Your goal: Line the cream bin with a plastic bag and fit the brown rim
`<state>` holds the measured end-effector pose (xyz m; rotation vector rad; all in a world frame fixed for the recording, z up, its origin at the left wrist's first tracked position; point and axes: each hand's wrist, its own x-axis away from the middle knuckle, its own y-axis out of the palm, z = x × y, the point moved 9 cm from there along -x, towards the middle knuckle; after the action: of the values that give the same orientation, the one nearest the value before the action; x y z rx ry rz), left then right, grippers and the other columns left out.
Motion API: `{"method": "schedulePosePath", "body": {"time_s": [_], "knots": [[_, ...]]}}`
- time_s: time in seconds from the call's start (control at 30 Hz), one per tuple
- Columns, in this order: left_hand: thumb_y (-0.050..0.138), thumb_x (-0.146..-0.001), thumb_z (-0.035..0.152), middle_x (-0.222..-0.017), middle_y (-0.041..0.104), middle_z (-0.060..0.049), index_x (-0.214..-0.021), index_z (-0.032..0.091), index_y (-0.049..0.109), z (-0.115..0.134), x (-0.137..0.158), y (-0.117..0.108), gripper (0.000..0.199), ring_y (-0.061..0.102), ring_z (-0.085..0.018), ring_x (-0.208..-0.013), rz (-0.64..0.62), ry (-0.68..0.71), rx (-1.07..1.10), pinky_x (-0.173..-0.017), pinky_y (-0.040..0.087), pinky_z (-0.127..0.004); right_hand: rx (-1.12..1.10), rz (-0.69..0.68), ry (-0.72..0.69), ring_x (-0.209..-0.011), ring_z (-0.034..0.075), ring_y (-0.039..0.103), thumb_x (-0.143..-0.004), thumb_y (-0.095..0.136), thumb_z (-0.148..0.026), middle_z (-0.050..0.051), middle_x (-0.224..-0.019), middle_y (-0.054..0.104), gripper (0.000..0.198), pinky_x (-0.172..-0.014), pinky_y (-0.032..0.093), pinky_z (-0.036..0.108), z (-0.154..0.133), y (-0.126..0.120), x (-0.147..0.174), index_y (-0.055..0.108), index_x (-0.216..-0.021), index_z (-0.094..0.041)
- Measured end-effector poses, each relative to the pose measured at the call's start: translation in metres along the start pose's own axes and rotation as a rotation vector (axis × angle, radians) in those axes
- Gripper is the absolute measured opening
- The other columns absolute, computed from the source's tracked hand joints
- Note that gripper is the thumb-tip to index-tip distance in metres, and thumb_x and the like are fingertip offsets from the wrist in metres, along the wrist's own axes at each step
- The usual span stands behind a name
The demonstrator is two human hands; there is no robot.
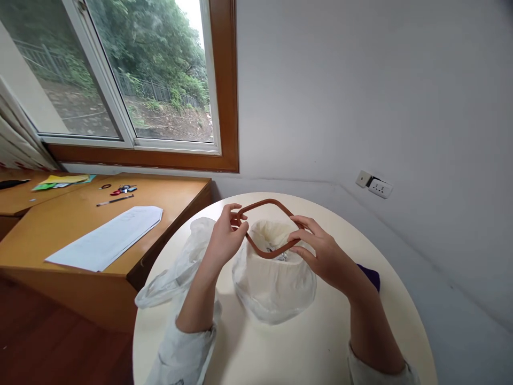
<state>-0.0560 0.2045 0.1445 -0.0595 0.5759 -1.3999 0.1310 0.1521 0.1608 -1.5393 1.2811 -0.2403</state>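
A brown, rounded-square ring [269, 202], like the rim of a waste bin, is held up between my two hands. My left hand [226, 235] pinches its left corner, while the fingers of my right hand [316, 243] grip the right corner. Just below the ring stands a white bin [276, 278] lined with a thin plastic bag [264, 310], whose edge is folded down over the outside. Something small and silvery [280, 255] shows inside the bin, too unclear to name.
Another clear plastic bag [180, 272] lies crumpled on the round white table [280, 353], beside my left arm. A dark purple cloth-like thing [369, 277] is partly behind my right forearm. The wooden desk [176, 198] at left carries paper sheets [112, 235], a pen [115, 200] and keys [124, 189].
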Motion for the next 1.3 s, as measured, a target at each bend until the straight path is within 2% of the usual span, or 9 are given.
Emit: {"method": "schedulePosePath", "body": {"time_s": [0.1, 0.2, 0.3, 0.53, 0.8, 1.03, 1.13, 1.2, 1.3], "knots": [[0.044, -0.074, 0.022, -0.072, 0.053, 0.002, -0.108, 0.024, 0.051, 0.003, 0.000, 0.003, 0.035, 0.049, -0.012, -0.062, -0.033, 0.012, -0.039, -0.059, 0.040, -0.024, -0.032, -0.031, 0.011, -0.121, 0.019, 0.039, -0.085, 0.043, -0.018, 0.002, -0.132, 0.037, 0.014, -0.093, 0.040, 0.035, 0.002, 0.000, 0.002, 0.054, -0.091, -0.026], [0.043, -0.077, 0.028, -0.061, 0.046, 0.003, -0.088, 0.021, 0.059, 0.007, 0.001, 0.005, 0.021, 0.043, -0.012, -0.056, -0.090, 0.030, -0.133, -0.053, 0.035, -0.023, -0.005, -0.024, 0.020, -0.123, 0.019, 0.036, -0.084, 0.043, -0.019, 0.001, -0.132, 0.037, 0.014, -0.096, 0.037, 0.036, 0.006, -0.004, 0.003, 0.053, -0.092, -0.026], [0.042, -0.080, 0.038, -0.059, 0.048, 0.002, -0.076, 0.019, 0.059, 0.010, 0.005, 0.009, 0.025, 0.042, -0.012, -0.055, -0.193, 0.035, -0.204, -0.051, 0.032, -0.022, 0.033, -0.024, 0.062, -0.124, 0.019, 0.035, -0.085, 0.040, -0.020, 0.001, -0.133, 0.037, 0.017, -0.098, 0.035, 0.039, 0.016, -0.006, 0.003, 0.053, -0.095, -0.027], [0.040, -0.081, 0.049, -0.058, 0.045, 0.003, -0.075, 0.020, 0.062, 0.007, 0.018, 0.020, 0.037, 0.037, -0.011, -0.052, -0.449, -0.008, -0.315, -0.047, 0.027, -0.023, 0.019, -0.059, 0.130, -0.124, 0.018, 0.037, -0.085, 0.035, -0.019, 0.003, -0.128, 0.045, 0.024, -0.098, 0.035, 0.038, 0.047, 0.007, 0.001, 0.050, -0.102, -0.026], [0.042, -0.080, 0.044, -0.060, 0.048, 0.002, -0.072, 0.020, 0.063, 0.007, 0.025, 0.032, 0.033, 0.039, -0.012, -0.055, -0.580, -0.019, -0.347, -0.048, 0.027, -0.023, -0.006, -0.070, 0.148, -0.116, 0.018, 0.046, -0.086, 0.035, -0.022, 0.003, -0.125, 0.051, 0.024, -0.095, 0.039, 0.037, 0.056, 0.012, -0.001, 0.054, -0.100, -0.026], [0.038, -0.083, 0.043, -0.053, 0.033, 0.004, -0.063, 0.018, 0.056, 0.003, 0.031, 0.040, 0.037, 0.029, -0.011, -0.050, -0.689, -0.006, -0.378, -0.048, 0.024, -0.025, 0.007, -0.103, 0.205, -0.123, 0.018, 0.040, -0.085, 0.032, -0.018, 0.002, -0.132, 0.045, 0.034, -0.101, 0.034, 0.038, 0.068, 0.017, 0.003, 0.055, -0.108, -0.025], [0.036, -0.084, 0.044, -0.054, 0.038, 0.003, -0.066, 0.018, 0.058, 0.004, 0.031, 0.041, 0.039, 0.034, -0.011, -0.050, -0.685, 0.013, -0.369, -0.049, 0.028, -0.025, 0.008, -0.114, 0.245, -0.122, 0.018, 0.040, -0.088, 0.030, -0.023, 0.002, -0.132, 0.045, 0.034, -0.101, 0.033, 0.039, 0.069, 0.017, 0.004, 0.057, -0.108, -0.025], [0.036, -0.084, 0.046, -0.060, 0.048, 0.001, -0.078, 0.019, 0.063, 0.005, 0.026, 0.036, 0.038, 0.043, -0.013, -0.055, -0.600, 0.039, -0.365, -0.053, 0.034, -0.026, 0.008, -0.120, 0.261, -0.122, 0.019, 0.040, -0.089, 0.029, -0.028, 0.002, -0.131, 0.046, 0.034, -0.100, 0.033, 0.039, 0.067, 0.016, 0.004, 0.059, -0.107, -0.025], [0.042, -0.081, 0.047, -0.098, 0.059, -0.006, -0.107, 0.023, 0.059, 0.011, 0.017, 0.025, 0.038, 0.054, -0.021, -0.086, -0.411, 0.135, -0.383, -0.072, 0.044, -0.032, 0.008, -0.126, 0.278, -0.123, 0.020, 0.038, -0.089, 0.030, -0.036, 0.002, -0.131, 0.046, 0.034, -0.100, 0.033, 0.041, 0.062, 0.015, 0.004, 0.060, -0.104, -0.026]]}}
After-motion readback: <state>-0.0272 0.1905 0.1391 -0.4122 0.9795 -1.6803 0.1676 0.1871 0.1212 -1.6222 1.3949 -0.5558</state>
